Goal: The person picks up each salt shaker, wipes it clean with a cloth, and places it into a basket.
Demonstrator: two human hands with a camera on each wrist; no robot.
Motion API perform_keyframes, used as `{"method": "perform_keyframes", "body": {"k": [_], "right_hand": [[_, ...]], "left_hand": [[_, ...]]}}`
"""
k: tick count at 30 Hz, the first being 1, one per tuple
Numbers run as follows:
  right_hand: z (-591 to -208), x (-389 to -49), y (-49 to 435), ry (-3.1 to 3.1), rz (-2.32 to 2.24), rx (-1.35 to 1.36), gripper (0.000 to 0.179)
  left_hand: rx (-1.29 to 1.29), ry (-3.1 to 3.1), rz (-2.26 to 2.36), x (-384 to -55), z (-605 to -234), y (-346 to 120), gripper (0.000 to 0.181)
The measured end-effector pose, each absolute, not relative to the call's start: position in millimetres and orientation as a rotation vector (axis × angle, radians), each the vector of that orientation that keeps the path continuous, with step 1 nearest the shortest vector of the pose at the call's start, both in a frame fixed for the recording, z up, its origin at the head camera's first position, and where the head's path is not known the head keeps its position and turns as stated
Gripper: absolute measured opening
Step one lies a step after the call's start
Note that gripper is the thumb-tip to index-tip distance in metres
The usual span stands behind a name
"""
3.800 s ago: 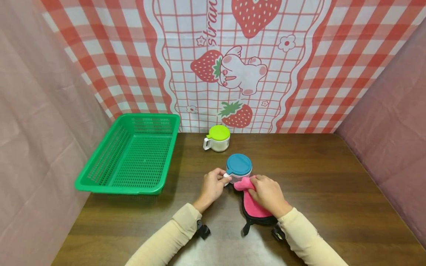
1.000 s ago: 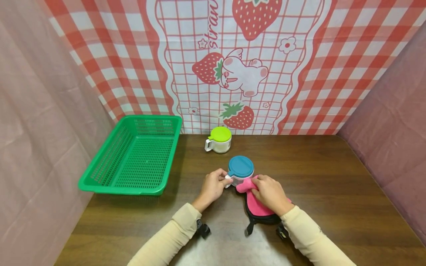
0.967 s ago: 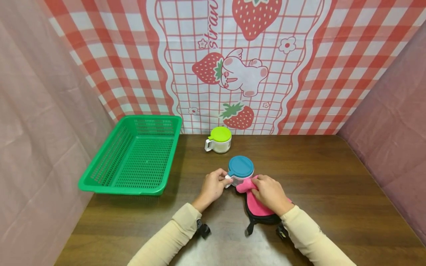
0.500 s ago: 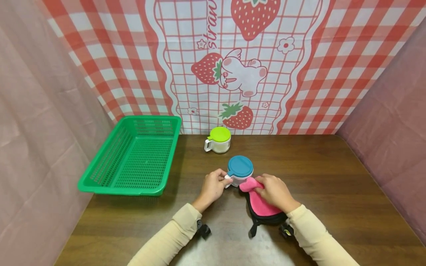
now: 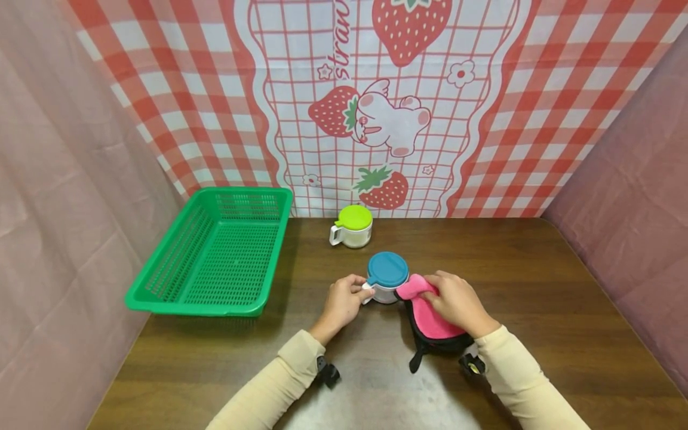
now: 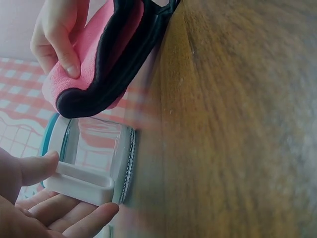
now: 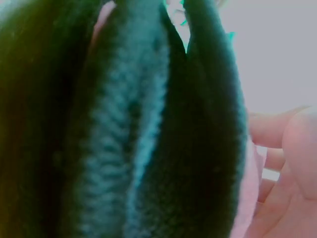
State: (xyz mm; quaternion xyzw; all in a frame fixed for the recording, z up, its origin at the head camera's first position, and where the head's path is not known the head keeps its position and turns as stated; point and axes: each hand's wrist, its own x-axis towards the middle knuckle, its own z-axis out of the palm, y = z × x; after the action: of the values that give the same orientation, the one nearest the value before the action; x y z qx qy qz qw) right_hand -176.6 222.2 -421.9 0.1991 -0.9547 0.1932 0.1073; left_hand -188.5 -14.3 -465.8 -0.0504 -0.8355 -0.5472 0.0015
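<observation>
Now easing pink-and-black cloth (image 5: 434,319) rightward, pinched in right grip (image 5: 455,301), baring more blue-lidded jar (image 5: 388,270), held by handle (image 6: 81,190) in left grip (image 5: 344,300)

Upright blue-lidded jar (image 5: 387,276), folded pink-and-black cloth (image 5: 434,321) alongside

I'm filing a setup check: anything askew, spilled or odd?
Only the backdrop: its lettering runs sideways and its cartoon animal lies on its side, perhaps by design. The blue-lidded jar and green-lidded jar stand upright; no spill shows.
</observation>
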Motion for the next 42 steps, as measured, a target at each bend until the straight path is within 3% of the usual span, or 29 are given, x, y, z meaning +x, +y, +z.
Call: {"method": "perform_keyframes", "body": {"k": [24, 42], "right_hand": [[-449, -186, 209, -2.842, 0.499, 0.693, 0.014], [-442, -180, 219, -2.809, 0.48, 0.677, 0.022]], "left_hand": [[-0.21, -2.595, -1.699, -188, -467, -17, 0.016], [-0.072, -2.557, -1.829, -188, -469, -13, 0.03]]}}
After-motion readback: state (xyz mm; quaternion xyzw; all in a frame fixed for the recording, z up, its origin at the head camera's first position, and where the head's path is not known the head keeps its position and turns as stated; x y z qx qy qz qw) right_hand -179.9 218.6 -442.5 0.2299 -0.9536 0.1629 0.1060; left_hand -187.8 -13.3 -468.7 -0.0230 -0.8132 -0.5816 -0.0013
